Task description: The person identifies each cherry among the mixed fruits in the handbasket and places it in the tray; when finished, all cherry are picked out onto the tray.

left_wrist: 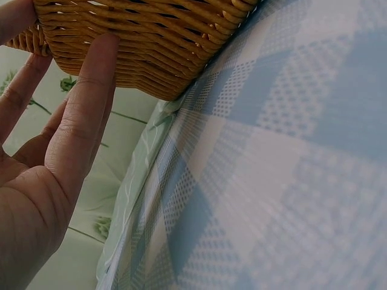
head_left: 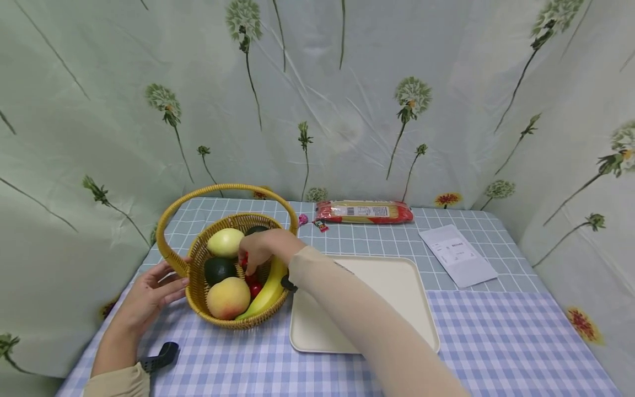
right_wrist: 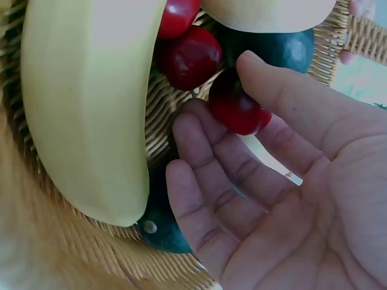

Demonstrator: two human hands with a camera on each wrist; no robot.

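Dandelion-print curtain point(head_left: 342, 138) backed checked tablecloth point(head_left: 496, 342). Red cherry point(right_wrist: 237, 112) within wicker basket point(head_left: 233, 323), pinched by right hand's point(head_left: 260, 247) thumb and fingers; pinch suited small, slick fruit. Left hand point(head_left: 151, 289) grasped nothing, fingers nearly straight against basket's left side, likely steadying it. Inside basket: more cherries point(right_wrist: 192, 57), peach point(head_left: 228, 298), dark avocados point(head_left: 219, 270), pale yellow-green fruit point(head_left: 225, 242); banana point(head_left: 268, 294) curved along basket's right wall. Right of basket: cream tray point(head_left: 397, 292), partly under sleeve point(head_left: 367, 314). Behind basket, rightward: candies point(head_left: 320, 225), pasta packet point(head_left: 367, 212). Far right of basket: white packet point(head_left: 458, 256).
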